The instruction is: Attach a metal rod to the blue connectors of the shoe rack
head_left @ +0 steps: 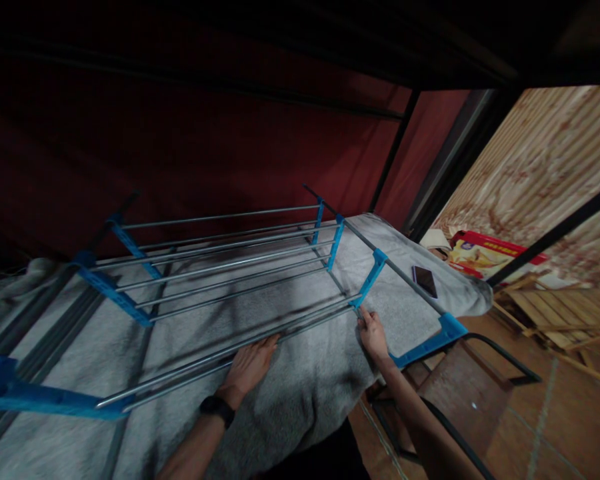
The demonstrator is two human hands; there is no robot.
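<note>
A rack of thin metal rods and blue plastic side brackets lies on its side on a grey blanket. My left hand, a dark watch on its wrist, rests palm down on the two nearest rods. My right hand pinches the right ends of those rods, just below a blue bracket. Another blue bracket holds the rods' left ends.
A dark phone lies on the blanket at the right. Past the bed edge are a dark metal chair frame, a red and yellow box, wooden slats and a tiled floor. A dark red wall stands behind.
</note>
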